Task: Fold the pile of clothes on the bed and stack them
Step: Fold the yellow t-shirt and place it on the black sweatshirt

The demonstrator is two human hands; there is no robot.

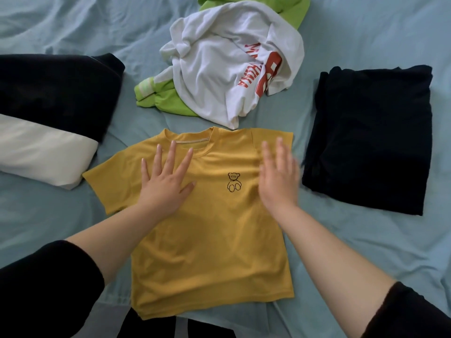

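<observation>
Bed (48, 28) w/ pale blue sheet holds everything. Folded dark stack (368, 140) lies to the right, unfolded pile (white tee (219, 69) over green garment (168, 103)) beyond the collar. Yellow tee (210, 240) lies flat, front up, centre; long axis runs collar-far to hem-near, i.e. straight away from the person. Left sleeve still out; right sleeve looks tucked in already. Left hand (163, 184) spread flat, palm down on chest, nearer that free sleeve, so prob. it makes the next fold. Right hand (278, 176) open, fingers together, blurred, at right edge; contact w/ the cloth can't be told.
</observation>
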